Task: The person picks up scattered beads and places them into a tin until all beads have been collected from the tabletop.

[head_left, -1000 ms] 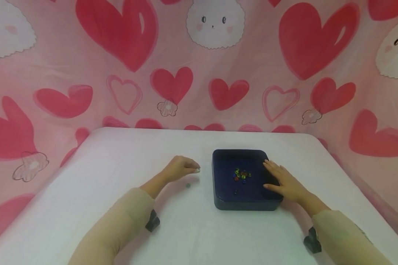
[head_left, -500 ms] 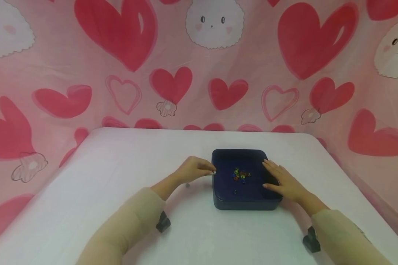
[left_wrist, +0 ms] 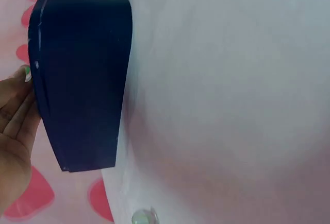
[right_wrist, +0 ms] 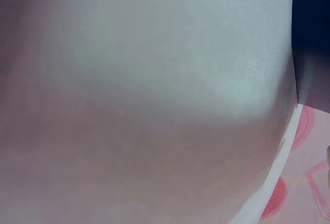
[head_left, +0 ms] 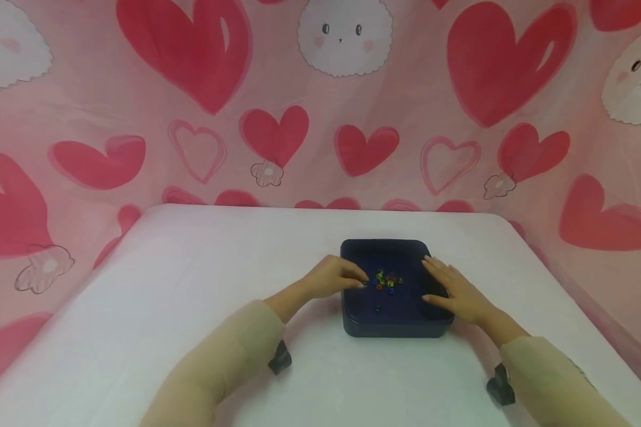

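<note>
A dark blue square tray [head_left: 397, 329] sits on the white table, with several coloured marbles [head_left: 389, 281] clustered on its floor. A single marble [head_left: 378, 308] lies nearer its front. My left hand [head_left: 331, 277] reaches over the tray's left rim, its thumb and fingertips pinching a small marble [left_wrist: 28, 73] that shows greenish-white in the left wrist view. My right hand [head_left: 456, 293] rests on the tray's right rim, fingers spread and fairly straight. The right wrist view shows mostly table, with only a sliver of that hand at its edge.
A clear marble [left_wrist: 144, 217] lies on the white table [head_left: 219, 249], outside the tray; my left forearm hides it in the head view. Behind the table hangs a pink cloth [head_left: 320, 89] printed with hearts.
My left hand has moved right, from above the table beside the tray to over its left rim, carrying the marble. The right hand has stayed on the tray.
</note>
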### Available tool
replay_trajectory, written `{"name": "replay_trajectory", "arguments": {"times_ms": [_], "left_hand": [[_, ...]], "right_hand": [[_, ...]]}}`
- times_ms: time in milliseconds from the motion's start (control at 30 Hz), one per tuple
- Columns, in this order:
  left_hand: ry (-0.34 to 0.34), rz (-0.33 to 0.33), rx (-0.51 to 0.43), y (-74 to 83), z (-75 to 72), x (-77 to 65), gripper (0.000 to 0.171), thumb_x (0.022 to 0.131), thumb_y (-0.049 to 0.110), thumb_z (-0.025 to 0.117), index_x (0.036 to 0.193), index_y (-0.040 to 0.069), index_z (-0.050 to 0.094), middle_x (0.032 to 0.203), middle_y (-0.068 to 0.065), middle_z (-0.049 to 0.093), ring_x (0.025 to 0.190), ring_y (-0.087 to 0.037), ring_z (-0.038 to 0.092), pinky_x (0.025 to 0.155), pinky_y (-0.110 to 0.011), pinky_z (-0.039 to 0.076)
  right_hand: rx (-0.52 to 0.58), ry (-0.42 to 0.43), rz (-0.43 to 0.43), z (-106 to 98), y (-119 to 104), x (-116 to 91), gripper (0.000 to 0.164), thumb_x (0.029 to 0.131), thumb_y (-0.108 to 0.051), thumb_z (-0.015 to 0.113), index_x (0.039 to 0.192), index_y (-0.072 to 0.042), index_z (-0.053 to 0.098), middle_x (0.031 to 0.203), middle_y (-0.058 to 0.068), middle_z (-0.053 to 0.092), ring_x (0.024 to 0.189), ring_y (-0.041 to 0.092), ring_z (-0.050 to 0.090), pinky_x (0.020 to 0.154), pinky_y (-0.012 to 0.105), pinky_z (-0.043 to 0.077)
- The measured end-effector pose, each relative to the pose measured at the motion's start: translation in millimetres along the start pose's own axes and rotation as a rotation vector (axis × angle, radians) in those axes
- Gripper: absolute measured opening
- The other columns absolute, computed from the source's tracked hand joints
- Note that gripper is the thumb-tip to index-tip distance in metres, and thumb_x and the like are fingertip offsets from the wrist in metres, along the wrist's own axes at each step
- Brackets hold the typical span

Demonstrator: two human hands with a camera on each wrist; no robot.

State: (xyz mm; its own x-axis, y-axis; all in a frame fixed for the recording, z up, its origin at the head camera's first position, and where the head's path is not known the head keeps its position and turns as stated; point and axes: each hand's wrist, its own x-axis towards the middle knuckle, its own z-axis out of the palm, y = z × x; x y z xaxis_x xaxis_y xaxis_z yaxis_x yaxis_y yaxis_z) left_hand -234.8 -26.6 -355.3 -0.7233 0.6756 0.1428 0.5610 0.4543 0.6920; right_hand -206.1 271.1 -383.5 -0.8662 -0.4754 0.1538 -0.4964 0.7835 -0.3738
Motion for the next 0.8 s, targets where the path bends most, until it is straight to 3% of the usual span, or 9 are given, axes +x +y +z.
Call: {"name": "replay_trajectory", "arguments": {"times_ms": [333,800], "left_hand": [[-0.069,0.073,0.043,2.7,11.7,12.9,0.015,0.078,0.012,0.063,0.092,0.009,0.068,0.089,0.004,0.065,0.075,0.003,0.056,0.066,-0.011,0.043],[-0.251,0.053,0.364,9.3,20.2,27.6,0.016,0.078,0.016,0.062,0.094,0.014,0.067,0.095,0.007,0.063,0.089,-0.002,0.055,0.078,-0.013,0.04]], "right_hand": [[-0.004,0.001,-0.006,0.2,0.5,0.6,0.07,0.081,-0.032,0.057,0.134,0.001,0.024,0.138,0.02,0.02,0.126,0.035,0.012,0.102,0.042,0.0],[-0.013,-0.001,-0.006,-0.2,0.8,0.3,0.071,0.081,-0.035,0.056,0.134,0.0,0.024,0.138,0.02,0.02,0.125,0.037,0.014,0.101,0.046,0.003]]}}
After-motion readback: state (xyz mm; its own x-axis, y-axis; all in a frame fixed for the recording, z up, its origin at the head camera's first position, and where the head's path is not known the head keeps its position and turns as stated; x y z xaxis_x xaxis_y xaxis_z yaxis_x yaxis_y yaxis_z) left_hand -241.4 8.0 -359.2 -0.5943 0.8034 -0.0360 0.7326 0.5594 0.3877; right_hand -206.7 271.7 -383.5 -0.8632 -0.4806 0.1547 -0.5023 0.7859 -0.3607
